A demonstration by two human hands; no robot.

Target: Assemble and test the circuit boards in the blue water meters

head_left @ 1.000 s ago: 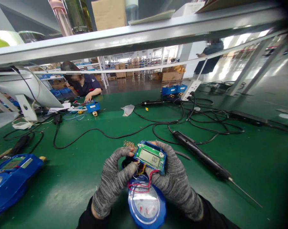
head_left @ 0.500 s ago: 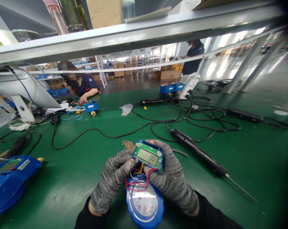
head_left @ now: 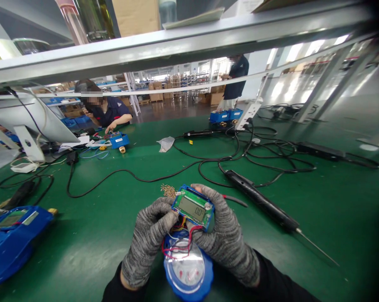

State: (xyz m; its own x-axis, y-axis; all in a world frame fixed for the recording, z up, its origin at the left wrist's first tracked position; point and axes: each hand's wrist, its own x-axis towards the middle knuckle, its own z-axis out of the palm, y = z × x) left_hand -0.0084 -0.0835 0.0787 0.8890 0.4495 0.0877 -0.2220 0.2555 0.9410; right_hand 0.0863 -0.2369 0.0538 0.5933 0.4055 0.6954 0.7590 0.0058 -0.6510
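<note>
Display board (head_left: 192, 206) reads perhaps "0.0".

Good lane: bare green bench (head_left: 89, 218) between left hand (head_left: 150, 239) and the blue meter (head_left: 16, 235) at far left. Other side, a narrower strip ran between right hand (head_left: 229, 235) and the black screwdriver (head_left: 261, 201), whose bit stuck out toward the near right. Straight ahead was worse: loose screws (head_left: 168, 191) lay just past the display board (head_left: 192, 207), then cable (head_left: 208, 159) behind. Shelf (head_left: 126, 51) capped height there.

Left grip (head_left: 150, 235) pinches, fingers (head_left: 160, 206) curled; right grip (head_left: 225, 233) cups; forearms (head_left: 273, 274) angle inward.
</note>
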